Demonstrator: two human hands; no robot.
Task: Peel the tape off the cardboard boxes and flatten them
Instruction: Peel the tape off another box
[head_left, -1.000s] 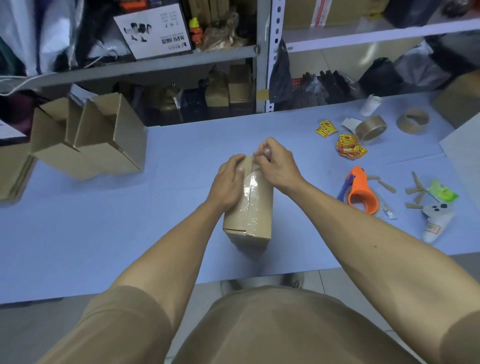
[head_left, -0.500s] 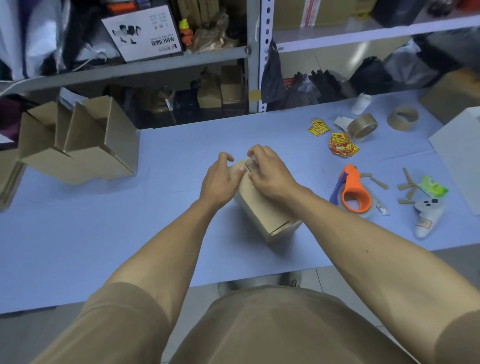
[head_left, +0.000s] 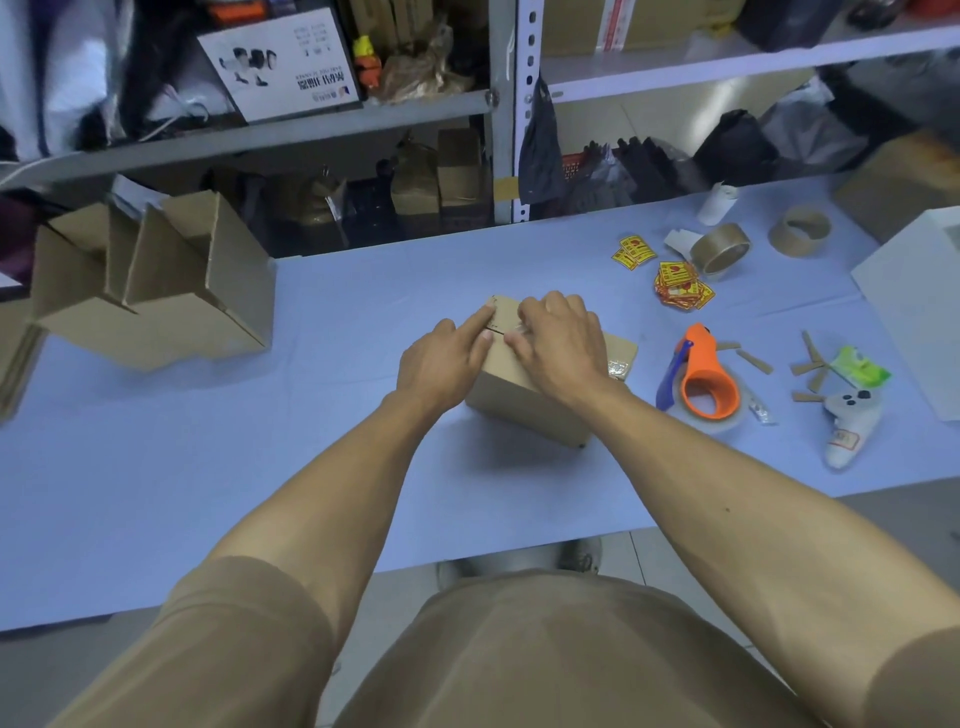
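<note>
Pale blue sheeting covers the bench (head_left: 156, 467), which fills the middle of the view. Behind it, from ten to two o'clock, grey metal shelving (head_left: 504, 104) holds bags, small cartons and a white printed box (head_left: 280, 62). At nine o'clock on the bench stand two open cardboard boxes (head_left: 156, 291) side by side, flaps up; what lies inside them is hidden. At three o'clock a white box (head_left: 919, 312) runs off the edge of the view.

At the centre sits the small cardboard box (head_left: 524, 400), closed, lying on the bench with clear tape (head_left: 618, 369) glinting on its right end. The left hand (head_left: 441, 364) rests on the box's left top edge, index finger stretched straight along the seam: its grip is released. The right hand (head_left: 561, 343) lies over the top with fingers curled down at the seam; whether its grip is pinching tape I cannot tell.

Toward two o'clock of the box lie an orange tape dispenser (head_left: 706, 379), a white controller (head_left: 852, 426), a brown tape roll (head_left: 719, 249), a bare cardboard core (head_left: 800, 231), yellow and red stickers (head_left: 680, 286) and a green packet (head_left: 860, 366) near scattered cardboard strips (head_left: 810, 358).
</note>
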